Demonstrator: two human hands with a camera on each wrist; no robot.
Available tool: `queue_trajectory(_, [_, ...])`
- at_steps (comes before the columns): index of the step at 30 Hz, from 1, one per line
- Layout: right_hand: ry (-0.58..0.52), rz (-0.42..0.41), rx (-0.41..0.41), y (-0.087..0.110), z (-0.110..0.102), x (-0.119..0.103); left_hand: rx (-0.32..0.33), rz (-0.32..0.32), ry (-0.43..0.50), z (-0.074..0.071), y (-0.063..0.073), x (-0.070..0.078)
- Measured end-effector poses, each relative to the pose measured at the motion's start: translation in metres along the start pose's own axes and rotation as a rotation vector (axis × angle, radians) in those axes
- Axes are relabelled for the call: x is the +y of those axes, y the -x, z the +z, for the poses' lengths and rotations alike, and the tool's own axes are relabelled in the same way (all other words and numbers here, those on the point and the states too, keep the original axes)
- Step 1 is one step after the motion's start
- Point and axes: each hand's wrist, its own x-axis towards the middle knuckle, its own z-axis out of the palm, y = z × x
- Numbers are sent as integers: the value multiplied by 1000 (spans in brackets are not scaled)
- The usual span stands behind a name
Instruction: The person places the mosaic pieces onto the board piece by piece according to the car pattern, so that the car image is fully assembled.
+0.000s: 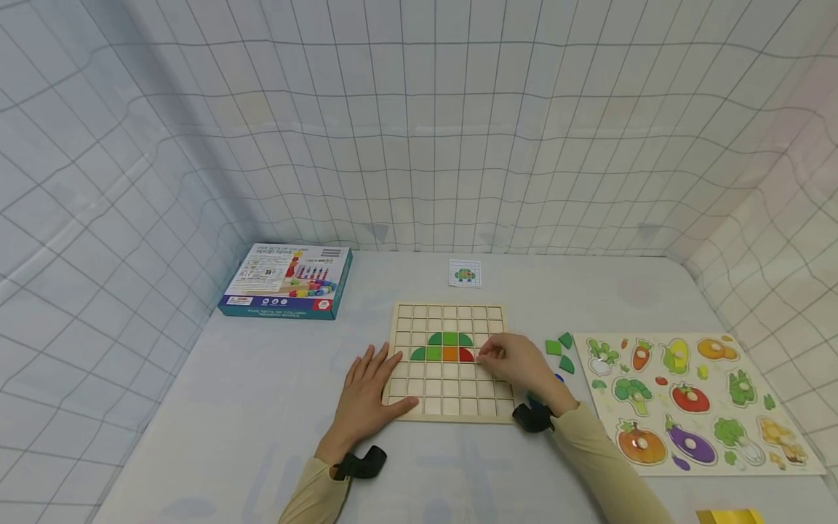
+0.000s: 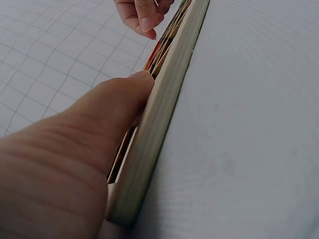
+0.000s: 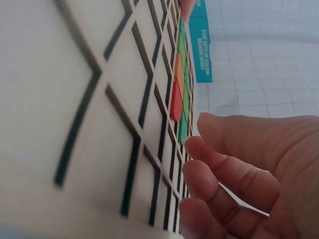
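Lying lower ctr of frame, a square pale-wood grid board (image 1: 450, 405) is touched by the spread L hand (image 1: 366, 397). Just R of a red quarter-round tile (image 1: 465, 354), the R hand (image 1: 521, 362) is held loosely curled, w/ nothing gripped.

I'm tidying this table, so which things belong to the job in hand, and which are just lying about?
Likely in the job: grid board, coloured pieces set in it, loose green pieces, small picture card.

Apparently lying about: boxed set, vegetable puzzle, yellow object.
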Motion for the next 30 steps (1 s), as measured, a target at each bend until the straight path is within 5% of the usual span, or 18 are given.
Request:
queue_trajectory(19, [22, 83, 207, 30, -63, 48, 4, 7, -1, 2, 1, -2])
queue_trajectory(30, [124, 206, 185, 35, -85, 70, 4, 3, -10, 1, 0, -2])
